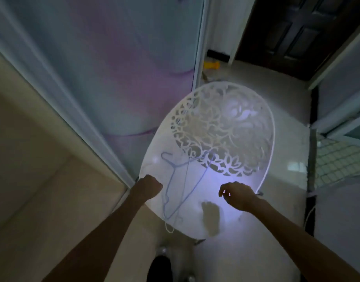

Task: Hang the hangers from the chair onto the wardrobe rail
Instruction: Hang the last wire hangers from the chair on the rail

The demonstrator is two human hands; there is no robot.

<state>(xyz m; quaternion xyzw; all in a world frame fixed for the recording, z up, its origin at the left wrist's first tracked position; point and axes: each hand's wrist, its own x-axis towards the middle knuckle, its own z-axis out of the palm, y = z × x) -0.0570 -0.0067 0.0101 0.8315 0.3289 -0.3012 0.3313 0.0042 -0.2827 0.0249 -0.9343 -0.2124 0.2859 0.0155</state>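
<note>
The room is dim, with a cool bluish-violet cast. The brightest patch lies on the near part of the white chair (262, 127), where a soft glow washes out the seat surface; a small specular glint sits on the glossy floor (293, 169) to the right. The left hand (148, 187) and right hand (239, 195) show as dark shapes against that glow. The thin hangers (176, 188) are faint and low in contrast. The wardrobe door (114, 68) on the left is soft and smeared. Straight edges bow outward toward the corners from the wide lens, and the far doorway falls into near black.
</note>
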